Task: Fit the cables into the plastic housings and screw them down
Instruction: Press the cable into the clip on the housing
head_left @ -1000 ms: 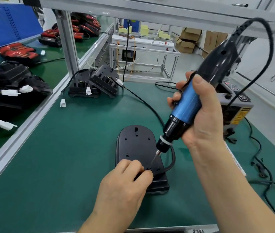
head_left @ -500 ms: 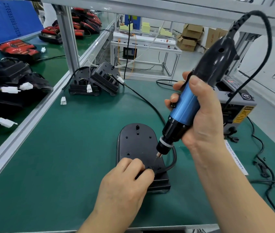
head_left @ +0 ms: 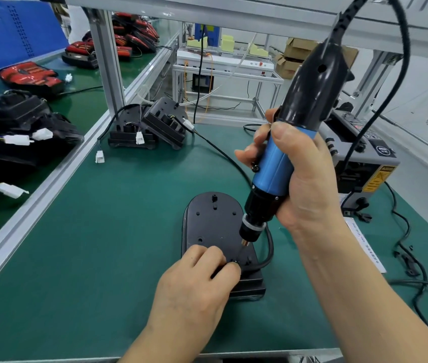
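Desk [head_left: 103, 258]: green mat; carries everything below.
Right grip [head_left: 309, 184]: wrapped round the blue body of the screwdriver, thumb on top, fingers curled behind it.
Screwdriver [head_left: 273, 174]: electric, blue and black, tilted with its top leaning right; a black cord loops from the top.
Left grip [head_left: 194, 289]: knuckles up on the near end of the housing, fingers curled, thumb and forefinger pinching a small round part [head_left: 234, 262].
Housing [head_left: 212, 221]: black plastic, lying flat on the desk at centre, between the two hands.
Spare housings [head_left: 155, 127]: two, at the far edge, with white connectors hanging.
Grey machine [head_left: 359, 158]: on the right, behind the right wrist.
Cable [head_left: 269, 247]: black, curving out of the housing's right side and away toward the spare housings.
Bit [head_left: 241, 251]: points down at the pinched part; contact too small to tell.
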`<state>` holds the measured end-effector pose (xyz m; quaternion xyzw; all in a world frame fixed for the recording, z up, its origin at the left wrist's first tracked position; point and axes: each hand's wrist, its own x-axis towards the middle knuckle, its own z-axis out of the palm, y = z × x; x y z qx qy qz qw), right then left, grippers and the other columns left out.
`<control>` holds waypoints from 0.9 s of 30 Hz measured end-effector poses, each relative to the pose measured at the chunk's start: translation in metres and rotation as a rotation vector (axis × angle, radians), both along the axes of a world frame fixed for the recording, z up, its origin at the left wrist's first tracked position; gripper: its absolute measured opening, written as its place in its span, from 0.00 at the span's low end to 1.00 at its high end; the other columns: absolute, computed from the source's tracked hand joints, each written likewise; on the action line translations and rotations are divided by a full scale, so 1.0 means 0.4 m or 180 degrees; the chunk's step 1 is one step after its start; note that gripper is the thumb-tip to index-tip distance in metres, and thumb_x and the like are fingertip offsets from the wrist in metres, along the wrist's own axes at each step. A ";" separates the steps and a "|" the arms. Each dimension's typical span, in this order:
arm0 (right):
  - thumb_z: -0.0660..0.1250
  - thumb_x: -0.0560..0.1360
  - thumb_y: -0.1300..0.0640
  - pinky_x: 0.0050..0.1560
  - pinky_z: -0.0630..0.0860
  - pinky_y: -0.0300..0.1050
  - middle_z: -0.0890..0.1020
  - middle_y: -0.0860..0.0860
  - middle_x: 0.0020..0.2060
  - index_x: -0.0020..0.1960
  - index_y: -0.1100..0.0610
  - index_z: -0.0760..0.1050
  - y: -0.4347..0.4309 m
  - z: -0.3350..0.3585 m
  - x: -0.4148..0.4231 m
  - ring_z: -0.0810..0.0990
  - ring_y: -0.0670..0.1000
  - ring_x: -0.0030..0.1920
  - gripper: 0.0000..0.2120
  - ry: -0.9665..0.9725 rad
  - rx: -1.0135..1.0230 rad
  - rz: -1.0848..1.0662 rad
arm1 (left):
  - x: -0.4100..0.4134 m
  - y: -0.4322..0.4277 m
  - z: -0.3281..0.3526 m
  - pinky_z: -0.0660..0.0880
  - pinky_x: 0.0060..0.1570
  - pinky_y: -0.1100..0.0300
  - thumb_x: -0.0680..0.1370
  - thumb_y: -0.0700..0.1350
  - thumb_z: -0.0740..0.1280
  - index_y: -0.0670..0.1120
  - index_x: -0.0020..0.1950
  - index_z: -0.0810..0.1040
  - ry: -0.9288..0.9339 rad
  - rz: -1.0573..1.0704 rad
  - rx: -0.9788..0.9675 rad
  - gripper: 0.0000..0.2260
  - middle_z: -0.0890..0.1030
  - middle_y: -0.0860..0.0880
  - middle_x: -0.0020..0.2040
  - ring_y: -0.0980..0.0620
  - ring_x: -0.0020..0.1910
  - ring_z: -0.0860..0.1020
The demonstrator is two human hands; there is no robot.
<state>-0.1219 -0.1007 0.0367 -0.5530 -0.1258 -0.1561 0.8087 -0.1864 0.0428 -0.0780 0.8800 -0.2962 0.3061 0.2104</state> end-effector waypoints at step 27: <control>0.67 0.67 0.53 0.55 0.76 0.50 0.81 0.49 0.35 0.51 0.57 0.76 0.026 -0.006 -0.006 0.82 0.52 0.39 0.14 -0.0324 -0.0478 0.0169 | -0.003 -0.001 0.007 0.62 0.26 0.64 0.61 0.34 0.78 0.47 0.37 0.81 0.0091 0.0028 0.0026 0.12 0.76 0.51 0.34 0.49 0.34 0.75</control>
